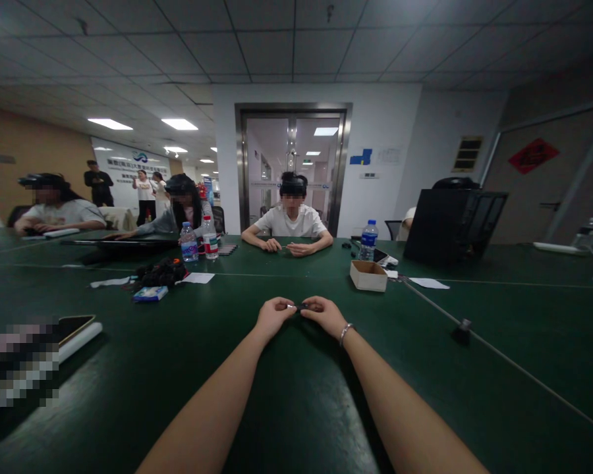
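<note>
Just above the green table (296,408), my left hand (273,317) and my right hand (328,316) meet at the middle of the view. Between their fingertips is a small dark object (300,307) with a bright, silvery spot on its left side. Both hands pinch it, the left from its left end and the right from its right end. It is too small to tell its kind, or whether it is one piece or two. A silvery bracelet (346,333) circles my right wrist.
An open cardboard box (368,276) stands ahead to the right, with a water bottle (369,241) behind it. A cable (494,345) with a black clip (462,332) crosses the right side. Black gear (159,273) lies ahead left. A person (294,214) sits opposite.
</note>
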`<action>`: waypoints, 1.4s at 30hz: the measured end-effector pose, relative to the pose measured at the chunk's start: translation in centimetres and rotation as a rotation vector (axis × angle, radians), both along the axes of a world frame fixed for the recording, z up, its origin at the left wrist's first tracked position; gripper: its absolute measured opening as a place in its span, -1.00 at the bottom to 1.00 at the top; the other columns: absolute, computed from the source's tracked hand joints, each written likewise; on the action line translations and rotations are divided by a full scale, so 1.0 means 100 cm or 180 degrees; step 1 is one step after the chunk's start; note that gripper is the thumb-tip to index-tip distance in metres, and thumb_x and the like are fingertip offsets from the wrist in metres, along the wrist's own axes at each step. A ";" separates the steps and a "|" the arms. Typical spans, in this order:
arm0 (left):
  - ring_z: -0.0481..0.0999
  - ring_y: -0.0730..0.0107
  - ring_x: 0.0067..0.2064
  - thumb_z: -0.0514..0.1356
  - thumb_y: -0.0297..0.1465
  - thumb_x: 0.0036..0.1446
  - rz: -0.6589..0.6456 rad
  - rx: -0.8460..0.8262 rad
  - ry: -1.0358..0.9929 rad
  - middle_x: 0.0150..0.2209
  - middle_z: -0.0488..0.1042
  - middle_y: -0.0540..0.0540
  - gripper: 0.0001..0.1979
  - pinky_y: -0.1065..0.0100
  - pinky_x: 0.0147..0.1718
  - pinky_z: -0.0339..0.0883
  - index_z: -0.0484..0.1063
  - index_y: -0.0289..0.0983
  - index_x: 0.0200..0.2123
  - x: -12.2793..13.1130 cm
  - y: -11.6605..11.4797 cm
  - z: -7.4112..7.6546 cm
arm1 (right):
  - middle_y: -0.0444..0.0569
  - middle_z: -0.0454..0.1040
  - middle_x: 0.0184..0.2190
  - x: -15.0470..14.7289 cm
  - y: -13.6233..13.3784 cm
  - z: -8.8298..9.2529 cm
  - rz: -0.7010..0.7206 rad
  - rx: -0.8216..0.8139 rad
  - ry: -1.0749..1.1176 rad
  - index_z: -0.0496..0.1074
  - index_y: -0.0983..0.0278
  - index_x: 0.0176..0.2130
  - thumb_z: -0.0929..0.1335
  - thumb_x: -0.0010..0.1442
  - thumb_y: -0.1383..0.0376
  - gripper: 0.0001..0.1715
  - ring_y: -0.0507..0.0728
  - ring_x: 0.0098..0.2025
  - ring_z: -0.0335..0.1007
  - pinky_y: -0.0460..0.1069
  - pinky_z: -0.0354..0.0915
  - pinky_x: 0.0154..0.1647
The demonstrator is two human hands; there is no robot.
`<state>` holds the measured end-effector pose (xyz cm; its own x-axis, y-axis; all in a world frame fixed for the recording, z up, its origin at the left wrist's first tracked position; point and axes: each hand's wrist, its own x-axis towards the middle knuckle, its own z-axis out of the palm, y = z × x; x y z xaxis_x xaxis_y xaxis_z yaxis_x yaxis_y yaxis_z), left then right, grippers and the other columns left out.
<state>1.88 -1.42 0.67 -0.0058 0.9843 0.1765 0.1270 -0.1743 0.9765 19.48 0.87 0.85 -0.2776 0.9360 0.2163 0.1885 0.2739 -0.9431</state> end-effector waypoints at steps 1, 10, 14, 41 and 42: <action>0.50 0.35 -0.33 0.31 -0.35 -0.17 -0.0039 -0.0028 -0.0047 -0.40 0.52 -0.15 -0.74 0.33 -0.26 0.35 0.47 -0.35 -0.35 0.000 -0.001 0.001 | -0.12 0.47 -0.51 0.000 -0.001 0.001 0.0021 -0.0056 0.0050 0.39 0.30 -0.32 0.46 -0.21 0.18 -0.58 0.03 -0.45 0.38 -0.04 0.28 -0.34; 0.50 0.37 -0.32 0.34 -0.43 -0.20 -0.0176 0.0155 -0.0208 -0.37 0.53 -0.16 -0.77 0.30 -0.20 0.35 0.44 -0.36 -0.40 0.003 -0.007 0.008 | -0.05 0.49 -0.58 0.003 -0.010 0.015 0.0028 -0.0231 -0.0241 0.42 0.35 -0.42 0.40 -0.14 -0.02 -0.53 0.01 -0.51 0.33 -0.06 0.24 -0.37; 0.51 0.37 -0.31 0.35 -0.46 -0.24 -0.0366 0.0190 -0.0378 -0.33 0.52 -0.16 -0.75 0.28 -0.18 0.35 0.42 -0.35 -0.42 0.004 -0.007 0.008 | -0.05 0.50 -0.59 0.006 -0.009 0.015 0.0048 -0.0221 -0.0452 0.40 0.33 -0.51 0.31 -0.06 -0.11 -0.47 0.01 -0.50 0.31 -0.07 0.24 -0.34; 0.47 0.43 -0.33 0.26 -0.39 -0.09 -0.0335 0.0386 -0.0064 -0.27 0.47 -0.14 -0.78 0.35 -0.25 0.36 0.43 -0.33 -0.30 0.003 -0.009 0.008 | -0.02 0.51 -0.56 0.004 -0.011 0.017 0.0099 -0.0222 -0.0352 0.42 0.34 -0.46 0.32 -0.06 -0.08 -0.49 0.02 -0.49 0.29 -0.05 0.22 -0.33; 0.48 0.42 -0.31 0.27 -0.41 -0.10 -0.0365 0.0397 -0.0101 -0.24 0.47 -0.15 -0.77 0.35 -0.23 0.36 0.43 -0.32 -0.30 0.003 -0.009 0.008 | -0.02 0.51 -0.56 0.004 -0.010 0.017 0.0110 -0.0236 -0.0345 0.43 0.34 -0.45 0.32 -0.06 -0.08 -0.48 0.02 -0.49 0.29 -0.05 0.22 -0.33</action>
<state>2.17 -2.28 1.46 0.0977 0.9493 0.2990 0.0687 -0.3061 0.9495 19.93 -0.14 2.51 -0.3279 0.9378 0.1139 0.2821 0.2123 -0.9356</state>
